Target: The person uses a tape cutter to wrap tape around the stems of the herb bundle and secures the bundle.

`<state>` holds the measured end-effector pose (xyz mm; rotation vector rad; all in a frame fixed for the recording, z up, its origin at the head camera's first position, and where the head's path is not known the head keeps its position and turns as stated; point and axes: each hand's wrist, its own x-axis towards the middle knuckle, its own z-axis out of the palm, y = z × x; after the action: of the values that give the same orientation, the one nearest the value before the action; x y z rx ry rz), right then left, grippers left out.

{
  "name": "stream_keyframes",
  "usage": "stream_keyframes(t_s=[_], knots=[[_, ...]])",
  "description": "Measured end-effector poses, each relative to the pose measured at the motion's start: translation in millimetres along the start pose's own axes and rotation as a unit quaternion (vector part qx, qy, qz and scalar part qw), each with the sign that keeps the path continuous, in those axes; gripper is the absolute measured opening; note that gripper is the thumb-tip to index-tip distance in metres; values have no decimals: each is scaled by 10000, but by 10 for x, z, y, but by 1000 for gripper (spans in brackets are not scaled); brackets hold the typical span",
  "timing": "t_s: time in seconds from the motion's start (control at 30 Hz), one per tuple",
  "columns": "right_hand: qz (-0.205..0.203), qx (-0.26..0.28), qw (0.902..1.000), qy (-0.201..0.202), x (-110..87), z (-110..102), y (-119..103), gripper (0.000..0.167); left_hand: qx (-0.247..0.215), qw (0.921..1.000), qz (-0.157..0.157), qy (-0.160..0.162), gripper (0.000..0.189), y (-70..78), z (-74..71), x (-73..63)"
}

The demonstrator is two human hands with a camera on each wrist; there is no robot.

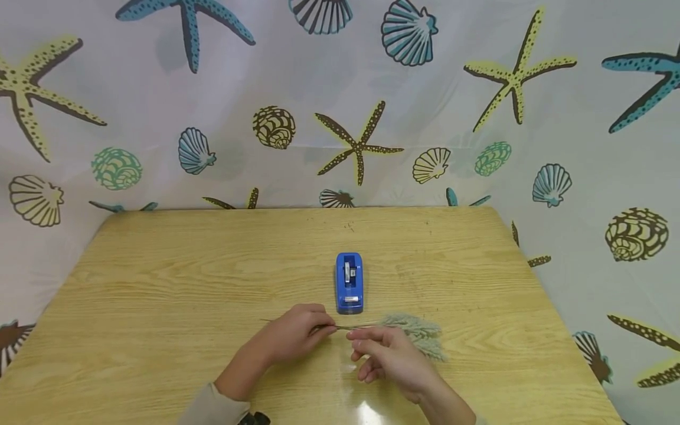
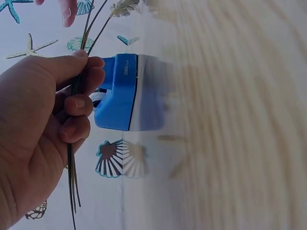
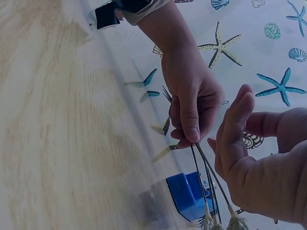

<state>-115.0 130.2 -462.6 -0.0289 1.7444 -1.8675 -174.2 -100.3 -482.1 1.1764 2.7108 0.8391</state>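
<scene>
My left hand pinches a small bundle of thin dried grass stems between thumb and fingers, low over the table. Their pale, feathery heads point to the right, partly behind my right hand. That hand is beside the stems with its fingers bent loosely, and nothing shows in its grasp. In the right wrist view the stems run past its fingertips, apart from them. A blue tape dispenser stands on the table just beyond the hands, with a small roll in its top.
The wood-grain table spreads around the hands on all sides. Behind it and along its sides hangs a white cloth printed with starfish and shells. A dark band circles my left wrist by the sleeve.
</scene>
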Motion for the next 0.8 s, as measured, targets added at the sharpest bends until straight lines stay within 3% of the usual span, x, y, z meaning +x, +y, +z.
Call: stream_keyframes(t_s=[0.37,0.8], knots=[[-55,11,10000,74,12,-18,14,45,-157,9995,-280,30,15,101,45,88],[14,-306,9995,97,52,-18,51,41,-95,9995,-177,249,13,109,85,97]])
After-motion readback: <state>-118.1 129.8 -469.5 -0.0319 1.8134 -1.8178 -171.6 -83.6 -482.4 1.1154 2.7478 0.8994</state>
